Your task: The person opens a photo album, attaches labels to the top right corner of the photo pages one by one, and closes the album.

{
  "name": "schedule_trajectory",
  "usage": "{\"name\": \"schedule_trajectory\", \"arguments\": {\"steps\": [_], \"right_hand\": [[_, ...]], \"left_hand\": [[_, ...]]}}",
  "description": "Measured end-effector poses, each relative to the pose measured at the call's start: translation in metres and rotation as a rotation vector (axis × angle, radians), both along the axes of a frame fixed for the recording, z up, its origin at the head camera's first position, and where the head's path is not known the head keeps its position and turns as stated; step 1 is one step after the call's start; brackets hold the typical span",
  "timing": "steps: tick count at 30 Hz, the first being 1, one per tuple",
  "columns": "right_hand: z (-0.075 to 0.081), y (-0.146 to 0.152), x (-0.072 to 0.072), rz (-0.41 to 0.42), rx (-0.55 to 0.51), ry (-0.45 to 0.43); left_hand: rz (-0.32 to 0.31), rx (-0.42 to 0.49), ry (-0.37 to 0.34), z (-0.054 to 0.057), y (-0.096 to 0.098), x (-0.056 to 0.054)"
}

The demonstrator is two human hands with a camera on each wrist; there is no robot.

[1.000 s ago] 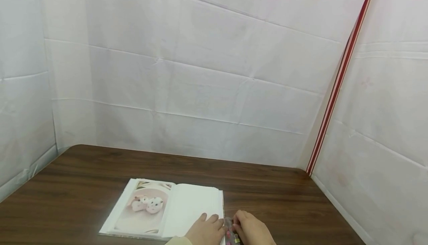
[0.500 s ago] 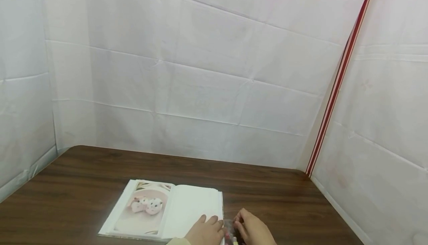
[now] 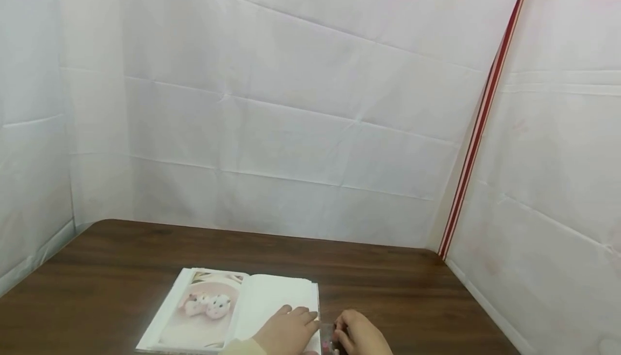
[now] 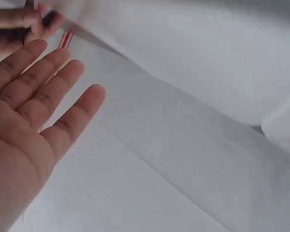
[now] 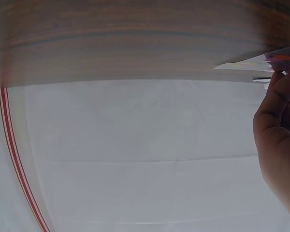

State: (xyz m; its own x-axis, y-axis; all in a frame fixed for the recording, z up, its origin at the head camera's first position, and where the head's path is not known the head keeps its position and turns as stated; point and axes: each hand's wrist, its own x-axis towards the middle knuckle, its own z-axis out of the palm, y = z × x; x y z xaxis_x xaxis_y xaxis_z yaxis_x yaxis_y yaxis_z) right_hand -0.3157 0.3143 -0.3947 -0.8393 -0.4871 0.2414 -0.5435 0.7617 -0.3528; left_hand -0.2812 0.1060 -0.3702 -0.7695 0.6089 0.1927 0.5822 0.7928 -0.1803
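Note:
An open photo album (image 3: 271, 298) lies on the table, its left page showing a picture (image 3: 201, 309) of small pink and white round figures, its right page plain white. On that right page rests my left hand (image 3: 286, 331), fingers straight and slightly spread; the left wrist view shows its open palm (image 4: 24, 130). Just right of the album, my right hand (image 3: 361, 333) has curled fingers and pinches a clear plastic packet (image 3: 327, 336) with pink bits. In the right wrist view the packet (image 5: 261, 63) shows purple and orange colours above the fingers. Its lower part is cut off in the head view.
The dark wood table (image 3: 398, 274) extends behind and to both sides of the album. White sheeting (image 3: 291, 129) hangs around the table, with a red striped strip (image 3: 477, 123) at the right back corner.
My left hand has slid a little farther up the page. My right hand stays at the packet, of which less now shows. The head view has tilted slightly upward.

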Motion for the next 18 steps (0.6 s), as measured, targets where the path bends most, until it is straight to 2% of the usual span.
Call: {"name": "schedule_trajectory", "arguments": {"steps": [4, 8, 13, 18], "right_hand": [[-0.002, -0.001, -0.002, 0.008, 0.007, 0.006], [-0.001, 0.000, -0.004, 0.032, 0.008, -0.016], [-0.002, -0.001, -0.006, 0.042, -0.001, -0.012], [-0.005, -0.004, -0.006, 0.032, -0.022, -0.038]], "left_hand": [[0.016, 0.046, 0.027, 0.011, -0.019, 0.003], [0.048, 0.073, 0.089, 0.014, -0.040, 0.005], [0.085, 0.123, 0.134, 0.011, -0.068, 0.003], [0.138, 0.172, 0.135, 0.000, -0.099, 0.002]]}}
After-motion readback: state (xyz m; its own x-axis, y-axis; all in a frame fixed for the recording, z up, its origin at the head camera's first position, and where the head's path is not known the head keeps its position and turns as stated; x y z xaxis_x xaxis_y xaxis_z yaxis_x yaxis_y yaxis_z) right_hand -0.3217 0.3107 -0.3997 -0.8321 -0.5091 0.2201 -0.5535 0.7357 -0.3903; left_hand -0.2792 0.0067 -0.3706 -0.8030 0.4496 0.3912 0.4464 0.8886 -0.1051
